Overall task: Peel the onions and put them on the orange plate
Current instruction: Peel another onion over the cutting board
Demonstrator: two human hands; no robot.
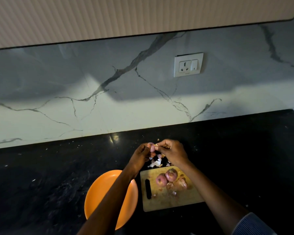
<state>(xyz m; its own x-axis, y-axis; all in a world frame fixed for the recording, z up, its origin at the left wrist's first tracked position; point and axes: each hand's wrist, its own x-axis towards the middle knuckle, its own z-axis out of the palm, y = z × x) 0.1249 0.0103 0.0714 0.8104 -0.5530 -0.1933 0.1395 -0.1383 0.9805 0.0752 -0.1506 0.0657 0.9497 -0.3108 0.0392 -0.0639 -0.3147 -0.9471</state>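
Observation:
My left hand (140,156) holds a small pale purple onion (152,147) up above the black counter, beyond the cutting board. My right hand (172,152) pinches a flake of skin at the onion's top. Under both hands lies a heap of onion peels (157,161). Three onions lie on the wooden cutting board (170,200): two reddish ones (162,179) (171,174) and a browner one (181,184). The orange plate (98,192) sits left of the board, with my left forearm across it; no onion shows on its visible part.
A black-handled knife (148,189) lies along the board's left side. The black counter (41,175) runs to a marble backsplash with a white wall socket (188,64). Small peel scraps dot the board and the counter.

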